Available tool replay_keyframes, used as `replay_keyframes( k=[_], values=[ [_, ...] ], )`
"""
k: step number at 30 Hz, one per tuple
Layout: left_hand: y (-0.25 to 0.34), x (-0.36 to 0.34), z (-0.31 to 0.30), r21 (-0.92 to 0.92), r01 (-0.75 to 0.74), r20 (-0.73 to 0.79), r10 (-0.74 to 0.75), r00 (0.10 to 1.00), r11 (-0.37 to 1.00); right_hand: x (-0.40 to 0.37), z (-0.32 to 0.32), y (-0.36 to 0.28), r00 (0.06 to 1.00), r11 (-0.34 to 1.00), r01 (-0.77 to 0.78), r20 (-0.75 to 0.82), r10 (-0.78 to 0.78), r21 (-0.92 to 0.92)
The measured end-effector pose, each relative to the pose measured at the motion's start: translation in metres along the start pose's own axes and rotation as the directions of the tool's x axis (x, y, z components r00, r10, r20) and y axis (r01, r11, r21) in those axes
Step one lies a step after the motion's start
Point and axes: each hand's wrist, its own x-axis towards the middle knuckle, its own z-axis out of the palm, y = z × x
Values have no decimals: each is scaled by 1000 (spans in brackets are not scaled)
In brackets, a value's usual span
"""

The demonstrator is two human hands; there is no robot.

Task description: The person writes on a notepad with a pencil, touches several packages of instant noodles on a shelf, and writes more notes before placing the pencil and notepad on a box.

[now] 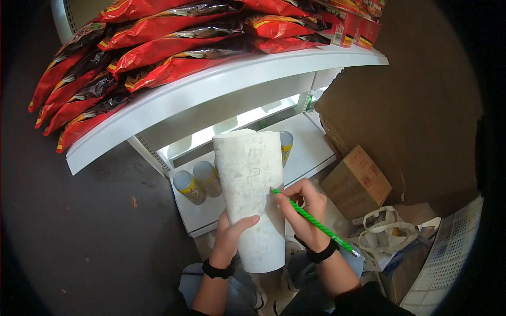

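My left hand (232,235) grips a folded notepad (250,210) from below, its thumb lying across the front page. Faint handwriting and a small boxed mark cover the upper part of the paper. In my right hand (308,210) is a green striped pencil (321,227), pinched near its point. The pencil tip meets the right side of the page, or sits very close to it. Behind the notepad, yellow-labelled cans (188,187) with grey lids stand on the low white shelf (203,218); the pad partly hides this group.
Red packets (179,66) are stacked along the upper white shelf (221,79), with red boxes (345,29) at its right end. On the right are a cardboard box (357,181), a white-handled bag (387,234) and a perforated white basket (448,258). Dark floor (121,221) lies left.
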Motion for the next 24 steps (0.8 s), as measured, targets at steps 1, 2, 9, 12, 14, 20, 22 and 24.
replay_keyframes(
  k=[1, 2, 9, 12, 14, 20, 22, 24],
  values=[
    [0, 0, 0, 7, -5, 7, 5, 1000, 1000, 0, 0, -1, 1000, 1000, 2, -1, -2, -1],
    [0, 1, 0, 7, -6, 8, 6, 1000, 1000, 0, 2, -2, 1000, 1000, 18, 11, -18, 14],
    [0, 0, -1, -8, 19, 13, -19, 1000, 1000, 0, -1, -4, 985, 994, 85, 144, -94, 70],
    [-2, -1, -2, 36, 25, 27, -26, 999, 999, 1, -8, 1, 999, 987, 22, 45, -29, 159],
    [-2, -1, -1, 67, 31, 29, -33, 999, 997, 2, -12, 2, 999, 964, -17, -31, 26, 264],
    [-2, -2, 0, 123, 23, 82, -34, 996, 992, 1, -16, 4, 993, 954, 62, -115, -29, 293],
    [-2, -2, 0, 190, 39, 112, -61, 992, 981, 1, -17, 4, 994, 963, 75, -97, -51, 261],
    [-1, -3, 0, 211, 28, 131, -56, 990, 977, 0, -17, 5, 991, 973, 95, -114, -72, 211]
  ],
)
